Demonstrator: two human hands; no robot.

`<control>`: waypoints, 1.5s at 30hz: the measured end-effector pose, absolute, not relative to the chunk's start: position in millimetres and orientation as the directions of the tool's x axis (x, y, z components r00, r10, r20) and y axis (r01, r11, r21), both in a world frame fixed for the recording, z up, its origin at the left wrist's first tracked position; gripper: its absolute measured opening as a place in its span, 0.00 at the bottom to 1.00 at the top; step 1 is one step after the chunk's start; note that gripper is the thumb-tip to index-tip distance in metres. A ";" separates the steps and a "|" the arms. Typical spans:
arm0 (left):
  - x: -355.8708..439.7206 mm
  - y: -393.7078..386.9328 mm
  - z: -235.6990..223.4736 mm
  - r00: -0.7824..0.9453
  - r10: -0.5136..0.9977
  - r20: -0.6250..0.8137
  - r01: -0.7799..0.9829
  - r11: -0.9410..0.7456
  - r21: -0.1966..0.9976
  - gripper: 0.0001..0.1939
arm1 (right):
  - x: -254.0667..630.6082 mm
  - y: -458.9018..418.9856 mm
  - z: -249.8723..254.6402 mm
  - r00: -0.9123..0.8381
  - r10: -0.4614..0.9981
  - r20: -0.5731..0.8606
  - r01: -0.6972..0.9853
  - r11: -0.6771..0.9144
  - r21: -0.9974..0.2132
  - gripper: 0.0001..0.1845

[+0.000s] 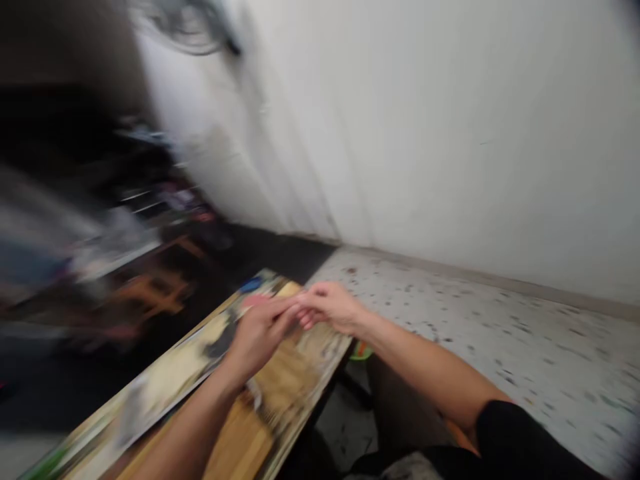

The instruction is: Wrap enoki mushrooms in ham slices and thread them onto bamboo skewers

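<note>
My left hand [257, 333] and my right hand [333, 307] meet at the fingertips over the far end of a wooden workbench [240, 440]. The fingers of both hands are closed and pressed against each other. Whatever lies between them, if anything, is too small and blurred to make out. Just beyond my left hand shows a pinkish-red patch [256, 300], with a blue object [251, 285] past it. Below the hands, a light brown wooden piece [285, 373] rests on the bench. A long pale sheet or board [175, 363] with a dark smear extends along its left side.
A white wall [450, 133] rises ahead, with a fan [190, 27] at upper left. Speckled floor [500, 333] spreads to the right. A green-rimmed container [361, 351] sits low beside the bench. Leftward, a blurred table [120, 247] and an orange-brown wooden stool-like frame [155, 293] stand in shadow.
</note>
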State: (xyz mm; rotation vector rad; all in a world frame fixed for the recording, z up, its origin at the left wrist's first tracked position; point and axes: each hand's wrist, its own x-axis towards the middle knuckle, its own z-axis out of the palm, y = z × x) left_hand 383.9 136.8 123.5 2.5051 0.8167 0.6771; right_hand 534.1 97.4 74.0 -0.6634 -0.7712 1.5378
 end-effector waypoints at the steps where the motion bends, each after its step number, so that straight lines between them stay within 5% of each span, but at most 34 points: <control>1: 360.1 136.1 124.1 0.656 0.717 0.236 0.477 -0.636 0.607 0.18 | 517.1 108.3 71.6 -0.147 0.989 0.015 -0.593 -0.076 -0.802 0.29; 5: 282.1 129.4 114.1 0.413 0.900 -0.141 0.389 -0.034 0.921 0.24 | 452.2 125.9 61.9 -0.310 0.949 0.047 -0.524 -0.129 -0.842 0.23; 9: 209.8 107.8 104.5 0.349 0.872 -0.344 0.226 0.278 0.934 0.25 | 382.7 117.6 51.2 -0.444 0.895 0.050 -0.450 -0.173 -0.876 0.20; 19: 71.8 52.1 66.1 0.087 0.996 -0.026 0.514 -0.023 0.858 0.15 | 246.0 106.3 15.2 -0.624 0.777 0.083 -0.256 -0.103 -0.961 0.18; 24: 34.0 25.2 2.0 -0.058 0.962 0.268 0.535 -0.197 0.822 0.08 | 210.8 99.6 -30.8 -0.660 0.709 0.249 -0.099 0.246 -0.964 0.13; 28: 23.1 12.3 -35.8 0.005 0.854 0.520 0.651 -0.398 0.647 0.05 | 205.8 98.4 -54.5 -0.660 0.507 0.554 -0.040 0.713 -0.700 0.10; 31: 21.2 12.9 -43.0 0.109 0.771 0.627 0.713 -0.501 0.491 0.05 | 204.6 102.8 -56.3 -0.703 0.302 0.645 -0.044 0.886 -0.462 0.11; 40: 9.3 17.5 -35.9 0.463 0.658 0.594 0.735 -0.660 0.158 0.09 | 205.6 113.5 -52.3 -0.852 0.016 0.524 -0.009 0.999 -0.045 0.11; 45: 5.8 16.3 -31.4 0.566 0.644 0.515 0.723 -0.688 0.066 0.15 | 212.7 112.4 -46.1 -0.872 -0.046 0.488 -0.014 0.997 0.069 0.11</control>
